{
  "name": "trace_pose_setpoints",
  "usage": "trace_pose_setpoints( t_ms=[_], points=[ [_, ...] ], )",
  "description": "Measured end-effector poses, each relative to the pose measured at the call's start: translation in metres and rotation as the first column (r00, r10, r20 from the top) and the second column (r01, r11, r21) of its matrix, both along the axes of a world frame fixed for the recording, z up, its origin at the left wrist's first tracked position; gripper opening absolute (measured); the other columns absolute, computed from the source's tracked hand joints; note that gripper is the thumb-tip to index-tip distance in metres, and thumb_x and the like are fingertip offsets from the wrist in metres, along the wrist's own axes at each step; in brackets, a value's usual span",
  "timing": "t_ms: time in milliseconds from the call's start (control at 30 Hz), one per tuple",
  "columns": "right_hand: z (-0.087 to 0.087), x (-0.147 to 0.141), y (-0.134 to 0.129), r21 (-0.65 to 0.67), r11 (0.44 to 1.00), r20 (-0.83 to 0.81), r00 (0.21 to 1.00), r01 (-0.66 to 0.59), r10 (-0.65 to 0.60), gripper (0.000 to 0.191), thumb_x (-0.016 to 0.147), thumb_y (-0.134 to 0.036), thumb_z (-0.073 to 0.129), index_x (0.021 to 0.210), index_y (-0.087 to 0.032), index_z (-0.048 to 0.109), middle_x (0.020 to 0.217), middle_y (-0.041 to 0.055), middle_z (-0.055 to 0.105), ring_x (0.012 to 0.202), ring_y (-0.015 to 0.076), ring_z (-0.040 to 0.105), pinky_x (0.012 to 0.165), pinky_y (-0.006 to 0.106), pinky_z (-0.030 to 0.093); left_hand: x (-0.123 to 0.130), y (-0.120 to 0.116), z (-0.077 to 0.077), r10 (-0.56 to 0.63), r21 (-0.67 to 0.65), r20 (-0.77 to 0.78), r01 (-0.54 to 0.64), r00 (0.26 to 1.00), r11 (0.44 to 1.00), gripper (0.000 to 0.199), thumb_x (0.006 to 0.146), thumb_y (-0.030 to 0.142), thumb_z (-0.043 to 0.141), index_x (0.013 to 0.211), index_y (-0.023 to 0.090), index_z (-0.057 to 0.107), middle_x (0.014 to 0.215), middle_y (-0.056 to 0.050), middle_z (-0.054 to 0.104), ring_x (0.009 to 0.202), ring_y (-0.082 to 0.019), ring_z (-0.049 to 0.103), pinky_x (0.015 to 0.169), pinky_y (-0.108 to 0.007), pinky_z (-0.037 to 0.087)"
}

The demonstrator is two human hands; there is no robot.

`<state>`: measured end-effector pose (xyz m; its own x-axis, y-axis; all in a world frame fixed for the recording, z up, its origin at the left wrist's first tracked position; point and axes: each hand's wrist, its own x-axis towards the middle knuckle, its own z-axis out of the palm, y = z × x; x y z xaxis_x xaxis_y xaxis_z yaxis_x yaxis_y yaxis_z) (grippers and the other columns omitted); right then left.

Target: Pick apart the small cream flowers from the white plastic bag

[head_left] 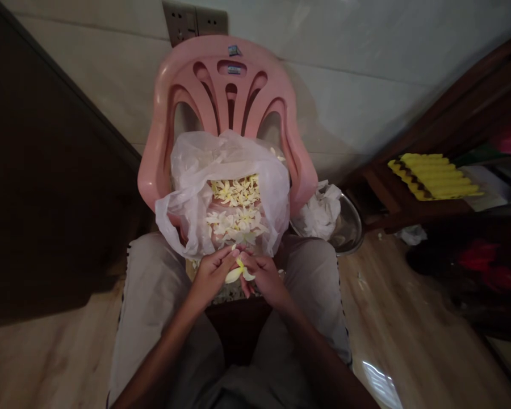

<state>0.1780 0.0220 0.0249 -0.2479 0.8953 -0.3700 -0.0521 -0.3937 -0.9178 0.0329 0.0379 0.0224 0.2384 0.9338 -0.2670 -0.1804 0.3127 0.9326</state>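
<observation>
"What's the biggest thing there?"

"The pale wall, meeting a wood-look floor."

"And next?"

"A pink chair with its back to the wall, facing the person. The person's knees stand either side of its front."

"Anything on the chair?"

"A thin white bag, its mouth open toward the person. To the right of the chair sits a metal basin with crumpled white plastic in it. Further right, a ridged yellow piece lies on dark wood. A socket is on the wall above the chair."

"And the smaller things?"

"White flowers with yellow centres, in two clusters at the bag's mouth. I can't tell whether both are inside it."

"What about the hands?"

"Close together, just in front of the bag and between the knees. Left hand and right hand both pinch one flower by the fingertips, its petals spread below the thumbs."
</observation>
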Motion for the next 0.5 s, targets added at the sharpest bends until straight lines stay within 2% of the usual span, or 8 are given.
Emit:
trace_pose_setpoints(
  t_ms=[267,500],
  points=[
    [-0.0089,0.0020,-0.0030,0.064,0.998,0.075,0.997,0.028,-0.032,0.062,0.089,-0.071,0.049,0.054,-0.019,0.052,0.040,-0.0024,0.051,0.034,0.0095,0.044,0.039,0.023,0.032,0.0004,-0.0005,0.0041,-0.019,0.055,-0.104,0.025,0.994,0.998,0.053,0.084,0.055,0.065,0.123,0.019,0.071,0.106,-0.008,0.079,0.074,-0.022,0.073,0.069,-0.029,0.058],
    [-0.0094,0.0034,-0.0062,0.198,0.980,0.226,0.972,0.027,-0.073,0.061,0.094,-0.063,0.046,0.054,-0.019,0.056,0.042,-0.0025,0.051,0.040,0.0098,0.048,0.047,0.023,0.037,0.0007,-0.0003,0.0020,-0.002,0.123,-0.166,0.022,0.986,0.992,0.050,0.087,0.052,0.063,0.124,0.019,0.071,0.102,-0.006,0.080,0.096,-0.025,0.072,0.092,-0.033,0.054]
  ],
)
